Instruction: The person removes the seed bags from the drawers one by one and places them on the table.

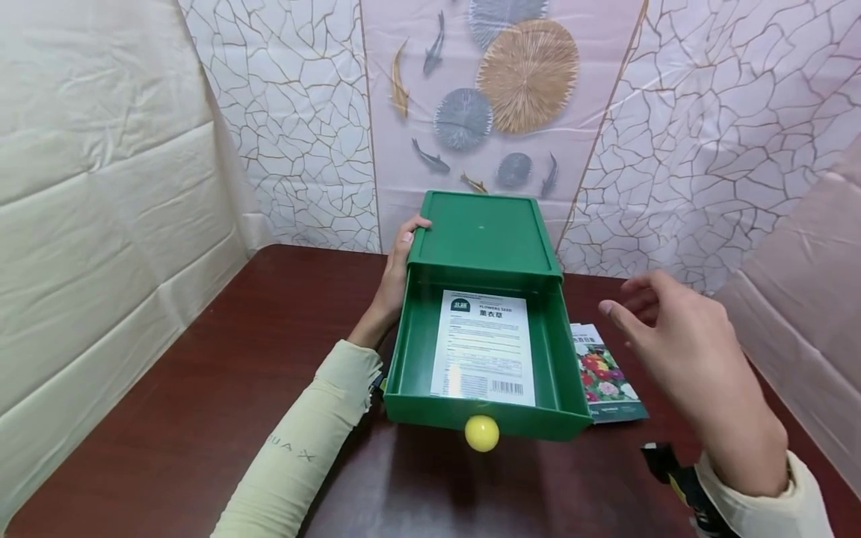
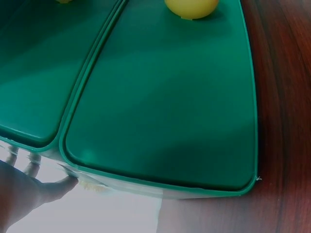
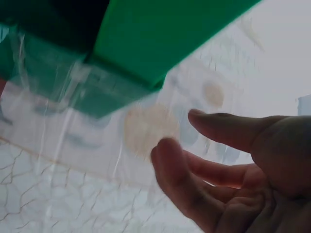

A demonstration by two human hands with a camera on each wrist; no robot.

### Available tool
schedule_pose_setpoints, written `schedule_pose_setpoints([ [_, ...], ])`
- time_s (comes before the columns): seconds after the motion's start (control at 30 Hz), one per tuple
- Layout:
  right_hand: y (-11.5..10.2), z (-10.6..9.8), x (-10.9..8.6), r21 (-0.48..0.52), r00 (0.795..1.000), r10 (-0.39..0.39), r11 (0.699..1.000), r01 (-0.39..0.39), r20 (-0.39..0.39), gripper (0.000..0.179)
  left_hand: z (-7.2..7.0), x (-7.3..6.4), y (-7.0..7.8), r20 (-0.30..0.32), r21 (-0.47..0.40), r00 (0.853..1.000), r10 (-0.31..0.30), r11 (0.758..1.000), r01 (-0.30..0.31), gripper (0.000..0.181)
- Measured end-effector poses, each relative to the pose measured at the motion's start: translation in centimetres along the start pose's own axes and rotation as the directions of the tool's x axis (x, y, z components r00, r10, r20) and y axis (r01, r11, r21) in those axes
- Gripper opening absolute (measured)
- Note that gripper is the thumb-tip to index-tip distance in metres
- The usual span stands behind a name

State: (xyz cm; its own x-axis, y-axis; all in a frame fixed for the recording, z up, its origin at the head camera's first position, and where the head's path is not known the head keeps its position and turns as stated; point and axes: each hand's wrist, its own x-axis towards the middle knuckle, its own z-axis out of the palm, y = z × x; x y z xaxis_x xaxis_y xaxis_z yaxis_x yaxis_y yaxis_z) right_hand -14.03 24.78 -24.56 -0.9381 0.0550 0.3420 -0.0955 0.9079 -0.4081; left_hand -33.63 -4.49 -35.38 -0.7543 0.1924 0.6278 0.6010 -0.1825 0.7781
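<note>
A green drawer unit stands mid-table with its top drawer pulled out, a yellow ball knob on its front. Inside lies a white flower seed packet, printed side up. My left hand rests against the unit's left side, with a fingertip over the top edge. In the left wrist view its thumb and fingers touch the side, partly cut off by the frame. My right hand hovers right of the drawer, fingers loosely bent and holding nothing; the right wrist view shows the same hand.
A packet with colourful flowers lies on the dark wooden table, right of the drawer. Lower drawer fronts with yellow knobs appear in the left wrist view. A patterned cloth hangs behind.
</note>
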Motion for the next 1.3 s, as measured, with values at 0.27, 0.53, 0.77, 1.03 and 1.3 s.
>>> schedule_pose_setpoints([
  [0.27, -4.5, 1.3, -1.0, -0.01, 0.98, -0.199, 0.98, 0.199, -0.03, 0.024, -0.2, -0.1, 0.1, -0.022, 0.002, 1.0, 0.001, 1.0, -0.001, 0.051],
  [0.53, -6.1, 1.9, -0.7, -0.053, 0.958, -0.249, 0.965, 0.258, 0.144, 0.023, -0.1, -0.1, 0.0, -0.016, -0.004, 1.0, -0.001, 1.0, 0.001, 0.052],
  [0.77, -7.4, 2.4, 0.2, -0.111, 0.932, -0.168, 0.971, 0.214, 0.322, 0.019, -0.2, 0.1, -0.2, -0.016, -0.005, 1.0, 0.008, 1.0, -0.008, 0.051],
  [1.03, -8.8, 3.6, 0.3, -0.192, 0.905, -0.14, 0.953, 0.233, 0.401, 0.038, 0.0, 0.3, -0.4, 0.005, -0.01, 1.0, -0.013, 1.0, 0.013, 0.052],
  [1.3, -9.5, 5.0, 0.7, -0.294, 0.898, -0.088, 0.928, 0.231, 0.43, 0.062, -0.1, 0.3, -0.4, -0.01, -0.01, 1.0, -0.009, 1.0, 0.009, 0.05],
])
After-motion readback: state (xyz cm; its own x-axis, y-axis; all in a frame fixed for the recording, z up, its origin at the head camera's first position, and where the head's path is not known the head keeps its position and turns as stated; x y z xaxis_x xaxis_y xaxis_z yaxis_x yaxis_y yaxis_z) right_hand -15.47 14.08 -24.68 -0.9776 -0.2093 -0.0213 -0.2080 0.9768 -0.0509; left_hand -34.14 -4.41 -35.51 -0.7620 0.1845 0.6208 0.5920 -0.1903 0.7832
